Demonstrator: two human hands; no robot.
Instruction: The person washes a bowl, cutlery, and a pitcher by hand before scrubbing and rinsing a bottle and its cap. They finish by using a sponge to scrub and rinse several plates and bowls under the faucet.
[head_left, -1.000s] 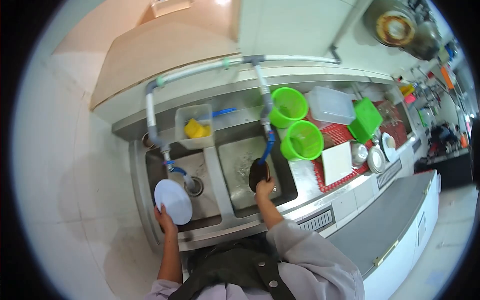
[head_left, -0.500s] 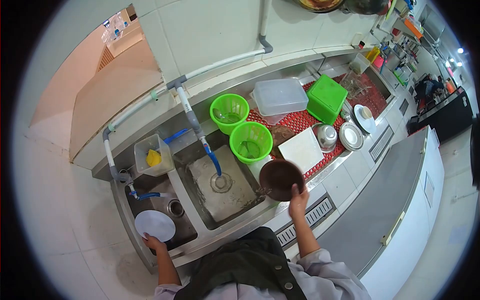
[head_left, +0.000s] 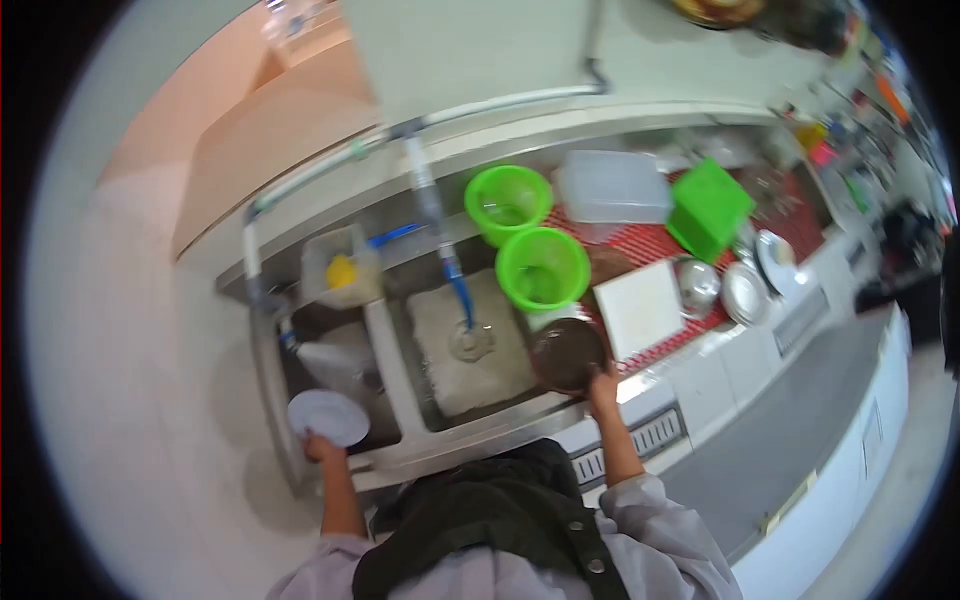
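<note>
My left hand (head_left: 322, 447) grips the near edge of a white plate (head_left: 330, 417) over the small left sink (head_left: 384, 425). Water runs from the tap in that sink, just behind the plate. My right hand (head_left: 604, 386) is closed on the rim of a dark brown bowl (head_left: 568, 355), at the right edge of the larger sink (head_left: 432, 395). A blue hose (head_left: 461, 298) hangs above the larger sink's drain. Behind the bowl stands a green basket (head_left: 543, 270).
A second green basket (head_left: 508, 200), a clear plastic box (head_left: 615, 188), a green container (head_left: 710, 208), a white board (head_left: 640, 312), a metal bowl (head_left: 697, 287) and white dishes (head_left: 745, 294) stand on or beside the red mat (head_left: 650, 240). A tub (head_left: 340, 265) holds something yellow.
The view has shifted, so the sinks and dishes sit further right in it. Both hands still hold the plate and bowl; the bowl is slightly nearer the larger sink. Water now shows plainly behind the plate.
</note>
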